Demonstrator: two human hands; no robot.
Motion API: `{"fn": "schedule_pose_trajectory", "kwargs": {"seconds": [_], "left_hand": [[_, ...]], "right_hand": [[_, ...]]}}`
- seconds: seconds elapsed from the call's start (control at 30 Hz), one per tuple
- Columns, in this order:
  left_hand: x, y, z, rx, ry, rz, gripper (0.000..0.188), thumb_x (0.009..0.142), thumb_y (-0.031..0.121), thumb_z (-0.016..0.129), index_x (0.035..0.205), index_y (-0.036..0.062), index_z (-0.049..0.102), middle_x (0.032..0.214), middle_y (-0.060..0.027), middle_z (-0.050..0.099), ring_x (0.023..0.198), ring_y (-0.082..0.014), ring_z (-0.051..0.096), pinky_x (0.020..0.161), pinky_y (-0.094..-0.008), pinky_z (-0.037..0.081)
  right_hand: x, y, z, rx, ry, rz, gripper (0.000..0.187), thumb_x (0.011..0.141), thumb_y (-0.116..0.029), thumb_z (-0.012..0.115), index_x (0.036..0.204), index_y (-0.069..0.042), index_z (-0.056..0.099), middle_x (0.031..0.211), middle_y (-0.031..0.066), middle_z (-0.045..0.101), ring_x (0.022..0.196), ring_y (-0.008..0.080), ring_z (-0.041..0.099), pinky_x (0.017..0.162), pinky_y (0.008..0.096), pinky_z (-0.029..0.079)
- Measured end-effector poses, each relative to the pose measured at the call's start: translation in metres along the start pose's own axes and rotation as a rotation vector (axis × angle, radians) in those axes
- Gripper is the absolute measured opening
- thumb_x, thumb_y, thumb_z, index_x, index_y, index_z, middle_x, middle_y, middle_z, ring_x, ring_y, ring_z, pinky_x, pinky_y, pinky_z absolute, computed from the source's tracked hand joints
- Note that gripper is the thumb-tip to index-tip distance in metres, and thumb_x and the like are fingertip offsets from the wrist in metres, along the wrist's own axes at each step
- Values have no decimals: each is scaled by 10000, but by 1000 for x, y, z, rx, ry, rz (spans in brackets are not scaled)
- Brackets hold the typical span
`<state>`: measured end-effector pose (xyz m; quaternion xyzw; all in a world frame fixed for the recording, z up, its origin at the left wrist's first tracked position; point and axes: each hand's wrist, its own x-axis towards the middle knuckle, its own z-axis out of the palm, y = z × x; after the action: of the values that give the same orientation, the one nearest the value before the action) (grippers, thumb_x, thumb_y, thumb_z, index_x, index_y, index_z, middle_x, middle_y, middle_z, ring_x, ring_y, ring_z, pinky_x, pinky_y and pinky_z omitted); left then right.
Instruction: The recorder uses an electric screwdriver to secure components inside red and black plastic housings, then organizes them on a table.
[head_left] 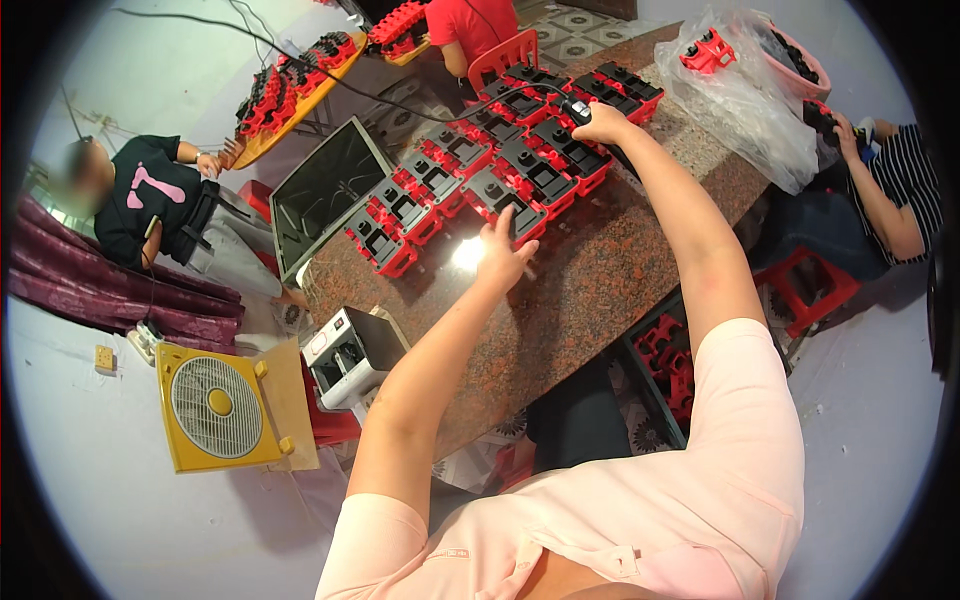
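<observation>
Rows of red and black plastic assemblies (437, 178) stand close together on the speckled stone table (530, 330). My left hand (503, 262) is at the near edge of the rows, fingers apart, the index finger reaching onto the black top of the nearest assembly (500, 190). Further off to the right, my right hand (606, 124) is closed round a black corded hand tool (577, 109), which looks like an electric screwdriver. Its tip is too small to make out among the assemblies. A black cable (400, 103) runs from it toward the upper left.
A black tray (345, 180) leans at the table's left edge, near a white and black machine (350, 350) and a yellow fan (215, 405). A plastic bag (745, 120) lies at the right end. A bin of red parts (660, 365) sits below. Other people work around.
</observation>
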<state>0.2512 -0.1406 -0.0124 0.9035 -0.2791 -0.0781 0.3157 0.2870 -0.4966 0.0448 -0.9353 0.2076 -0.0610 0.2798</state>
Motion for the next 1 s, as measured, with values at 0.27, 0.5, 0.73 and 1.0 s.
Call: {"fn": "schedule_pose_trajectory", "kwargs": {"seconds": [0.27, 0.5, 0.73, 1.0], "left_hand": [[-7, 0, 8, 6, 113, 135, 695, 857, 213, 757, 1482, 229, 453, 1141, -199, 583, 1020, -363, 625, 902, -467, 510], [-54, 8, 3, -6, 84, 144, 680, 837, 233, 766, 1457, 228, 487, 1093, -199, 577, 991, -389, 609, 870, -476, 509], [-171, 7, -22, 121, 84, 145, 686, 815, 246, 782, 1442, 197, 508, 1131, -210, 591, 1067, -407, 584, 909, -491, 485], [-235, -22, -52, 107, 89, 80, 719, 819, 233, 785, 1470, 160, 487, 1314, -279, 528, 1248, -460, 493, 1051, -514, 416]], "right_hand": [[-13, 6, -15, -124, -41, -8, 497, 605, -387, 789, 885, 11, 689, 833, 171, 729, 790, 295, 715, 740, 378, 568], [-44, -1, -30, 132, -384, 67, 283, 677, -194, 791, 847, 4, 682, 699, 111, 680, 547, 197, 648, 508, 333, 542], [-128, -43, -23, 123, -576, -16, 346, 701, -247, 788, 943, -26, 676, 744, 69, 670, 548, 165, 637, 503, 326, 547], [-178, -83, 5, 266, -656, -47, 325, 718, -268, 778, 860, -9, 645, 720, 65, 652, 549, 167, 637, 497, 321, 538]]}}
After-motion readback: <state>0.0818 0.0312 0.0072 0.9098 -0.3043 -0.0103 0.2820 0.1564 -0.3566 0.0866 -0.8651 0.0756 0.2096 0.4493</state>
